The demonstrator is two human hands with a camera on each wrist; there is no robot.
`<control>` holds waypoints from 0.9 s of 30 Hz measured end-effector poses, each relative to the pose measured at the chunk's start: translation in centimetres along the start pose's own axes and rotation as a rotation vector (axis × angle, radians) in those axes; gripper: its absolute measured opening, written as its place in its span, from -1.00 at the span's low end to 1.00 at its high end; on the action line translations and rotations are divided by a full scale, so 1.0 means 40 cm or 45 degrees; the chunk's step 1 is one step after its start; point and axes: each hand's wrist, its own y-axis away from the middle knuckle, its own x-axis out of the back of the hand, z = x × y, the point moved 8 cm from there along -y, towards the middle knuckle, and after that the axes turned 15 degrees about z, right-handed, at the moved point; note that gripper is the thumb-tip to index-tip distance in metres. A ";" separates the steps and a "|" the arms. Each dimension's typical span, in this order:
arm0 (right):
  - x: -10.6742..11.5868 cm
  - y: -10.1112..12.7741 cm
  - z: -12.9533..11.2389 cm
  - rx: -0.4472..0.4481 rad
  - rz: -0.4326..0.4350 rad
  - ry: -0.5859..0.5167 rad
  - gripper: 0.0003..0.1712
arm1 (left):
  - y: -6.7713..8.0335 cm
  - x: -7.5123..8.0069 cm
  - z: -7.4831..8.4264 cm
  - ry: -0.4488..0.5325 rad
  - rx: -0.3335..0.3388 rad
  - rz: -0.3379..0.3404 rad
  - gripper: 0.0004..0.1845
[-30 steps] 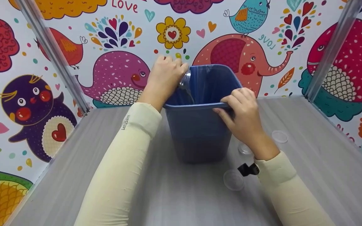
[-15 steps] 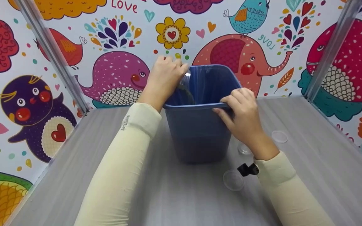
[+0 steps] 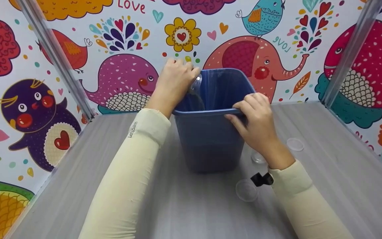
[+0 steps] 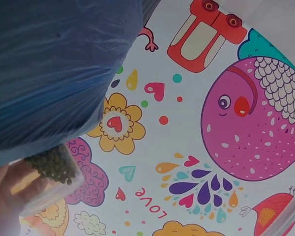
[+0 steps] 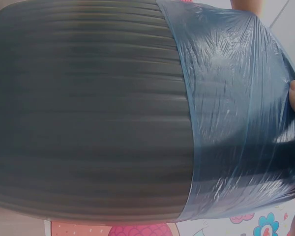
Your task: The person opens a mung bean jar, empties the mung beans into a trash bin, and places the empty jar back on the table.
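A dark blue wastebasket point(image 3: 211, 139) stands upright on the table, with a thin blue bag point(image 5: 231, 98) folded over its rim. At the rim's left side my left hand point(image 3: 176, 83) holds a small clear plastic container point(image 3: 196, 85) tipped into the opening. Small round dark-green beans point(image 4: 56, 164) show inside it in the left wrist view, and a dark stream of them runs down into the wastebasket in the head view. My right hand point(image 3: 257, 119) grips the near right corner of the rim, fingers over the edge and thumb outside. The bottom inside the wastebasket is hidden.
Right of the wastebasket lie a clear round lid point(image 3: 295, 144), another clear lid point(image 3: 246, 190) nearer me, and a small clear round piece point(image 3: 258, 157) partly behind my right wrist. A black camera mount point(image 3: 262, 179) sits at that cuff. Patterned walls point(image 3: 118, 39) enclose the grey table point(image 3: 184, 205).
The dark stream of beans below the clear container shows more plainly than one second ago. Both hands and the wastebasket keep their places.
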 end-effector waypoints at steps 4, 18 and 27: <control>0.000 -0.001 -0.003 0.009 0.009 -0.007 -0.77 | 0.000 0.004 0.003 -0.022 -0.021 0.011 -0.59; 0.001 0.000 -0.003 -0.003 0.004 0.001 -0.77 | 0.000 0.009 0.010 -0.049 -0.075 0.023 -0.63; 0.000 0.001 -0.001 -0.005 0.002 0.000 -0.76 | -0.001 0.008 0.012 -0.050 -0.084 0.016 -0.65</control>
